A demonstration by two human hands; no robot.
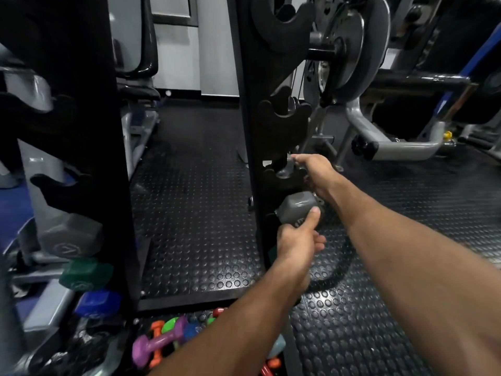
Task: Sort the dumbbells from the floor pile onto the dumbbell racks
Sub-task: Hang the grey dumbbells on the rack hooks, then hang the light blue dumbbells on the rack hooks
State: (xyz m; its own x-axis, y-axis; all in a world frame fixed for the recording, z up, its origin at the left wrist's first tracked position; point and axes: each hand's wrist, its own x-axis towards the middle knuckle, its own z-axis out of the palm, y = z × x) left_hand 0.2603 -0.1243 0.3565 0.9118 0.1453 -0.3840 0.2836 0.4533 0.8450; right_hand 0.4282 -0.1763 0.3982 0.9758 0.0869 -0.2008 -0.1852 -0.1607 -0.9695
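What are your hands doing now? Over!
Left hand grips grey dumbbell at the rack. Right hand holds another there. Nothing blocking.

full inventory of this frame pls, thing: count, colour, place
grey dumbbell: 1, grey, at right rack, in both hands
right rack: 1, black, centre
left rack: 1, black, left
racked dumbbells: 3 visible, grey, green, blue, low on left rack
floor pile: several, purple, orange, green, blue, bottom centre
weight plates: count unclear, grey, top right
floor mat: black, studded
left hand: 1, grips grey dumbbell's near head
right hand: 1, at its far end
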